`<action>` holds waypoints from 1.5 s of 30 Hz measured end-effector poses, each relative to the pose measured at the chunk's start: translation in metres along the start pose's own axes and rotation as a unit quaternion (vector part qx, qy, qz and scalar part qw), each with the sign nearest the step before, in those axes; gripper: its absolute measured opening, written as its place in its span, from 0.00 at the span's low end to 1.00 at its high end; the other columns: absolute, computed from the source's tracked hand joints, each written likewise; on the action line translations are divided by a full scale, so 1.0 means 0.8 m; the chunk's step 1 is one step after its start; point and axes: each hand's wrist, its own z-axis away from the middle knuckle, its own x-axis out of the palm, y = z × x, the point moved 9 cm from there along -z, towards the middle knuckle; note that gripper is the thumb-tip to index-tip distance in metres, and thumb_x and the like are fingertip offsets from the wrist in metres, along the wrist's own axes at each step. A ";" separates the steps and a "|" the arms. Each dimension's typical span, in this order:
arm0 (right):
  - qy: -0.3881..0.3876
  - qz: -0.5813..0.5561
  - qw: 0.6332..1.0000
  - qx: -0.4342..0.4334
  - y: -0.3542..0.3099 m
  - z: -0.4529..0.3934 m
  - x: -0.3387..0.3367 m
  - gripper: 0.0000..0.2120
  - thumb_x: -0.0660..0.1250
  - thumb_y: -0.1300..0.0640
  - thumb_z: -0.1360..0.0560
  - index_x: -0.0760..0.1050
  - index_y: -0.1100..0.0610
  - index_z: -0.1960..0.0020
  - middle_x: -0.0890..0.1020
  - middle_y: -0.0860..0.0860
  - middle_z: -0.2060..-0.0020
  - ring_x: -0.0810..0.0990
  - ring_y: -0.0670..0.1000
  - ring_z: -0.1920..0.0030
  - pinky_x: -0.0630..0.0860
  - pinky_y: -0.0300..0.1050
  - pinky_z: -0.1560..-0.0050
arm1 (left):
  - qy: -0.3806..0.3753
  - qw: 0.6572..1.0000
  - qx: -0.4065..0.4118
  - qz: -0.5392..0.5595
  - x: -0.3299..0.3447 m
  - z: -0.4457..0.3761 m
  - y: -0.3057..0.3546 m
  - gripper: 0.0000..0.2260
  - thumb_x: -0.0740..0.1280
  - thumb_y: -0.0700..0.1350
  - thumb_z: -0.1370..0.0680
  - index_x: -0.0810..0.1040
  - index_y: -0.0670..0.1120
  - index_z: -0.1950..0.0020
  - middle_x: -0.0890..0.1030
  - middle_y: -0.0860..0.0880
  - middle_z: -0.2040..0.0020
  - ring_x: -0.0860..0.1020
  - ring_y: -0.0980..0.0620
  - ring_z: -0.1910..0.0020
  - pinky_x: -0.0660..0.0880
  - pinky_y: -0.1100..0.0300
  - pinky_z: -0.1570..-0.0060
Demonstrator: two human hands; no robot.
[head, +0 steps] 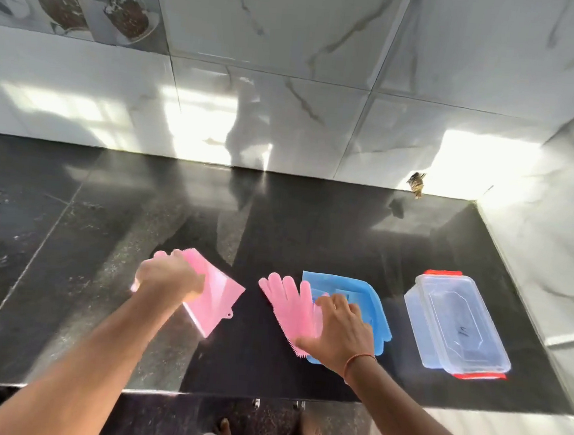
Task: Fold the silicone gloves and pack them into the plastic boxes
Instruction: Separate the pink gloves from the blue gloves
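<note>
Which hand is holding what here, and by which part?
The left hand grips a folded pink glove at its finger end. The right hand lies flat on another pink glove, pressing, not gripping.

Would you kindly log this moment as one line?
left hand: on folded pink glove | right hand: on flat pink glove | plastic box: lidded

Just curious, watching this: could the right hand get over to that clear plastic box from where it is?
Probably yes. The right hand rests on the pink glove, and only bare dark counter lies between it and the plastic box.
</note>
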 end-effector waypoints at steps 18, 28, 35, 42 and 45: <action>0.074 -0.414 0.906 0.033 -0.045 0.004 -0.041 0.06 0.66 0.50 0.25 0.76 0.49 0.60 0.81 0.42 0.69 0.78 0.43 0.66 0.71 0.36 0.67 | 0.116 0.780 0.511 0.342 0.041 0.115 0.189 0.45 0.79 0.56 0.28 0.60 0.64 0.15 0.73 0.63 0.20 0.74 0.60 0.23 0.73 0.55 0.25; -0.013 -0.612 0.791 0.000 -0.189 -0.040 -0.043 0.13 0.78 0.49 0.23 0.83 0.50 0.40 0.86 0.45 0.47 0.85 0.45 0.53 0.86 0.47 0.60 | -0.049 0.634 0.254 0.728 0.034 0.032 0.060 0.19 0.82 0.52 0.24 0.83 0.44 0.40 0.87 0.46 0.56 0.87 0.53 0.59 0.84 0.61 0.58; -0.032 -0.544 0.838 0.012 -0.193 -0.041 0.012 0.15 0.72 0.55 0.21 0.81 0.51 0.35 0.83 0.43 0.42 0.84 0.48 0.43 0.88 0.56 0.47 | -0.023 0.747 0.092 0.658 0.112 -0.013 -0.011 0.13 0.72 0.42 0.15 0.77 0.43 0.31 0.85 0.41 0.45 0.85 0.43 0.47 0.81 0.58 0.59; 0.008 -0.460 0.887 0.021 -0.104 -0.023 0.027 0.13 0.72 0.54 0.21 0.81 0.49 0.37 0.83 0.40 0.48 0.85 0.49 0.47 0.85 0.57 0.42 | -0.002 0.828 0.060 0.557 0.119 -0.058 -0.081 0.21 0.79 0.47 0.21 0.77 0.48 0.30 0.85 0.44 0.45 0.85 0.41 0.45 0.84 0.46 0.51; 0.032 -0.415 0.909 0.028 -0.052 -0.012 0.028 0.09 0.72 0.54 0.21 0.80 0.45 0.42 0.84 0.39 0.50 0.84 0.44 0.55 0.83 0.44 0.47 | 0.014 0.851 0.061 0.521 0.104 -0.067 -0.101 0.24 0.83 0.49 0.26 0.76 0.52 0.36 0.81 0.47 0.46 0.85 0.42 0.48 0.85 0.48 0.59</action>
